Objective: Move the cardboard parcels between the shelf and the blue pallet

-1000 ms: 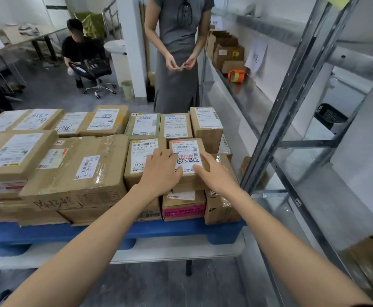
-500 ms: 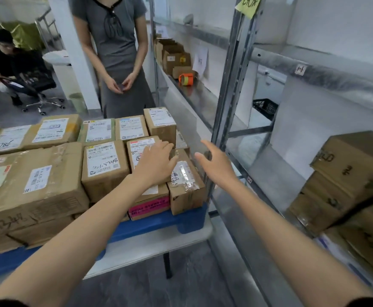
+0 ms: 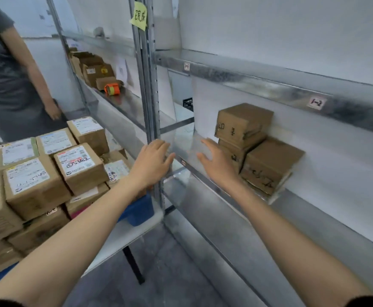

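1. Head view: both hands have left the pallet stack. A second ago they rested on the parcel with the marker scrawl (image 3: pixel 81 167); now that parcel sits untouched on top of the other boxes on the blue pallet (image 3: pixel 139 210).
2. The camera has swung to the right, so the metal shelf (image 3: pixel 205 187) fills most of the view and the pallet has slid off to the left.
3. The left hand (image 3: pixel 152 161) is open with its fingers straight and lies across the shelf's upright post (image 3: pixel 148 96). I cannot tell whether it touches the post.
4. The right hand (image 3: pixel 216 160) is open and holds nothing, with its fingers spread over the shelf board, just beside the shelf parcels (image 3: pixel 243 122).
5. Three brown parcels sit on that shelf against the white back wall: two are stacked, and a third (image 3: pixel 269 165) sits close against them on the right.
6. The pallet rests on a white table (image 3: pixel 123 235) above a grey floor (image 3: pixel 159 273).
7. A yellow note (image 3: pixel 139 16) is stuck high on the post, and a small tag reading 1-2 (image 3: pixel 316 103) marks the shelf above.
8. Farther along the shelving are more boxes and an orange roll (image 3: pixel 112 89).
9. A bystander in grey (image 3: pixel 1 74) stands behind the pallet.
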